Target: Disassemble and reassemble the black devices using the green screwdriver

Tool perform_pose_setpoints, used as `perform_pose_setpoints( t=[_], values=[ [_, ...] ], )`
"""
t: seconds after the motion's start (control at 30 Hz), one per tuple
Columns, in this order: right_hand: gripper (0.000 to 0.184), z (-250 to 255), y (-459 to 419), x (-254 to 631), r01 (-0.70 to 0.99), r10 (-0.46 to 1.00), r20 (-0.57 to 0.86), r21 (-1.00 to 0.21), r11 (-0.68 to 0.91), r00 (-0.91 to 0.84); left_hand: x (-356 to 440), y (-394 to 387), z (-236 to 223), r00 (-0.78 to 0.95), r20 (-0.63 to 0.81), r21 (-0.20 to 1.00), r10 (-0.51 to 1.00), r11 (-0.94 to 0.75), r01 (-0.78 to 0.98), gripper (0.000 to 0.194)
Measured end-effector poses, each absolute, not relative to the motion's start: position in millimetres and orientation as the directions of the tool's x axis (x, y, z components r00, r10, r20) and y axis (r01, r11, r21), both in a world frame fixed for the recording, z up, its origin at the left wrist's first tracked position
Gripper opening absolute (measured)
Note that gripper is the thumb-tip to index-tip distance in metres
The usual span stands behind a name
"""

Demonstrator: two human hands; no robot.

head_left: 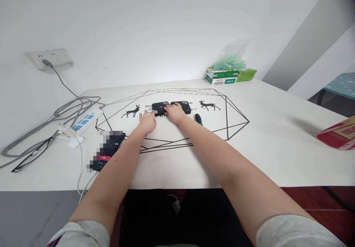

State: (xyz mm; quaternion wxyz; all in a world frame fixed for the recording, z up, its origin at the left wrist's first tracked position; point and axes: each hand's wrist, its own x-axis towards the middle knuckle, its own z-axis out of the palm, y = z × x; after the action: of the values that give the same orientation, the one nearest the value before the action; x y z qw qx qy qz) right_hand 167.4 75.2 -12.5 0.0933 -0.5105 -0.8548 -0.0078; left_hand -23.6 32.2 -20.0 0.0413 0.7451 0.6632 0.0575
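Note:
Two flat black boxes lie side by side near the middle of the table: the left black box (158,107) and the right black box (185,107). Each has a small pale square at its top edge. My left hand (148,121) is at the lower left corner of the left box, fingers spread and seemingly touching it. My right hand (175,113) lies over the gap between the boxes, fingers stretched out, covering part of both. Right of it sits a small black and green object (198,119), its kind unclear.
A phone (109,152), partly pixelated, lies near my left forearm. Further left are a power strip (87,121), grey cable (59,110) and glasses (33,154). Green boxes (223,75) with a plastic bag (231,60) stand by the wall. A red package (338,134) is at the right.

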Motion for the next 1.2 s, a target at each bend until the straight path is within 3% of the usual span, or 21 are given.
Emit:
perform_pose_setpoints(
  t=[0.37, 0.57, 0.7, 0.9, 1.2],
  values=[
    [0.041, -11, 67, 173, 0.883, 0.885, 0.216, -0.143, 0.446, -0.412, -28, 30, -18, 0.116, 0.040, 0.122, 0.992, -0.120, 0.985, 0.067],
    [0.067, -7, 76, 199, 0.955, 0.981, 0.147, -0.252, 0.158, -0.124, -20, 19, -4, 0.043, 0.115, 0.086, 0.992, -0.053, 0.995, 0.065],
    [0.072, -13, 79, 207, 0.950, 0.991, 0.086, -0.289, 0.120, -0.099, -19, 12, 7, -0.116, 0.109, 0.076, 0.987, 0.108, 0.991, 0.052],
    [0.064, -9, 75, 200, 0.944, 0.995, 0.070, -0.319, 0.090, -0.071, -27, 9, 7, -0.146, 0.010, 0.095, 0.989, 0.145, 0.985, 0.043],
    [0.061, 2, 12, 187, 0.961, 0.998, 0.038, -0.270, 0.060, -0.052, -22, 8, 6, -0.097, 0.049, 0.106, 0.994, 0.092, 0.990, 0.041]
  ],
)
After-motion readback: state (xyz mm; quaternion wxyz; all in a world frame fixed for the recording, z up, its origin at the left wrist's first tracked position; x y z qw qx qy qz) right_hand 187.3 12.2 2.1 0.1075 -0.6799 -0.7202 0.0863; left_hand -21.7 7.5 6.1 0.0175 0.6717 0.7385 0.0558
